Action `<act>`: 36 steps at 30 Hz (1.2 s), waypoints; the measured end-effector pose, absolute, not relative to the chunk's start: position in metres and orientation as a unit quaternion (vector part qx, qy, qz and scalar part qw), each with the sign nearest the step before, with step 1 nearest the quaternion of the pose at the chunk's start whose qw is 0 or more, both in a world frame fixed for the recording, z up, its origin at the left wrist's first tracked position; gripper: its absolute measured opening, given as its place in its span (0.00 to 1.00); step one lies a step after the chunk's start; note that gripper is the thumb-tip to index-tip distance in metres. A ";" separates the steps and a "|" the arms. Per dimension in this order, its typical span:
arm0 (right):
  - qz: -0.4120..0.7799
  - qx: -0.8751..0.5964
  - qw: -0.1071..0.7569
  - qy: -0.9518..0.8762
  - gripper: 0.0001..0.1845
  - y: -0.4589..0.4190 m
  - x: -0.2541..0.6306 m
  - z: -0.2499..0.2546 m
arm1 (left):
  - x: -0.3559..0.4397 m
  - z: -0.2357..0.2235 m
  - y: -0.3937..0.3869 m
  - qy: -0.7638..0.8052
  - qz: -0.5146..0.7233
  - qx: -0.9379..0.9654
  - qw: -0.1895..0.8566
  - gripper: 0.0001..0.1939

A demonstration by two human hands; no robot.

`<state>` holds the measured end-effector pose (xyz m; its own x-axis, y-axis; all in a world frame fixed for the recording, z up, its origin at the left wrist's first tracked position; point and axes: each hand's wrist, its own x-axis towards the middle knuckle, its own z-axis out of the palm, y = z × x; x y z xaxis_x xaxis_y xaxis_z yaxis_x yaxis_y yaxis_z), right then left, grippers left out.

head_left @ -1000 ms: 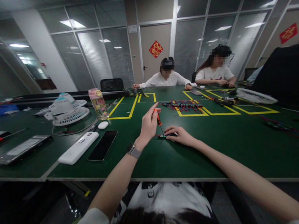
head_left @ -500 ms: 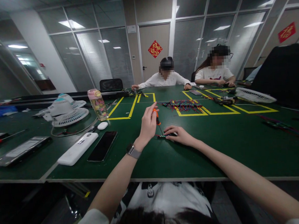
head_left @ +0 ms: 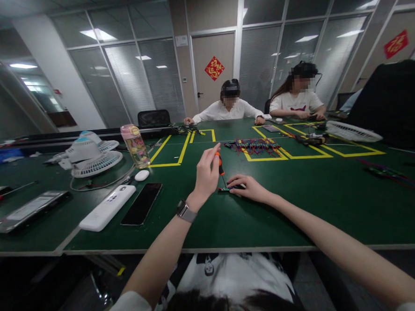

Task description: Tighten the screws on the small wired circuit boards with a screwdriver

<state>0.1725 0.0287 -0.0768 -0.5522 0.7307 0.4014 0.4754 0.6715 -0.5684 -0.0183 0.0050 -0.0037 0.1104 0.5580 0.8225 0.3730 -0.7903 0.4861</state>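
Note:
My left hand [head_left: 208, 170] is closed around the orange and black handle of a screwdriver [head_left: 221, 166], its fingers pointing up and forward. The screwdriver stands nearly upright, and its thin shaft runs down to a small green circuit board [head_left: 224, 189] lying on the green table [head_left: 205, 228]. My right hand [head_left: 247, 186] rests low on the table with its fingertips pressed on the right part of the board, hiding some of it. A short red wire shows at the board's left end.
Beyond my hands lies a bundle of wired circuit boards [head_left: 254, 147] among yellow tape outlines. To my left are a phone [head_left: 142, 204], a white power bank [head_left: 108, 208], a bottle [head_left: 136, 148] and a white fan [head_left: 97, 160]. Two people sit across the table.
The left hand shifts slightly about the screwdriver handle, while the shaft stays on the board. My right hand keeps its place. The whole view drifts a little.

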 end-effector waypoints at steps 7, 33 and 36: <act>0.204 -0.352 0.320 -0.856 0.09 0.030 0.174 -0.079 | -0.016 -0.005 0.005 0.300 0.592 0.742 0.098 0.12; 0.198 -0.351 0.318 -0.858 0.10 0.030 0.172 -0.077 | -0.011 -0.005 0.000 0.295 0.565 0.767 0.072 0.17; 0.200 -0.352 0.319 -0.857 0.10 0.029 0.173 -0.077 | -0.011 -0.004 0.001 0.316 0.580 0.749 0.051 0.12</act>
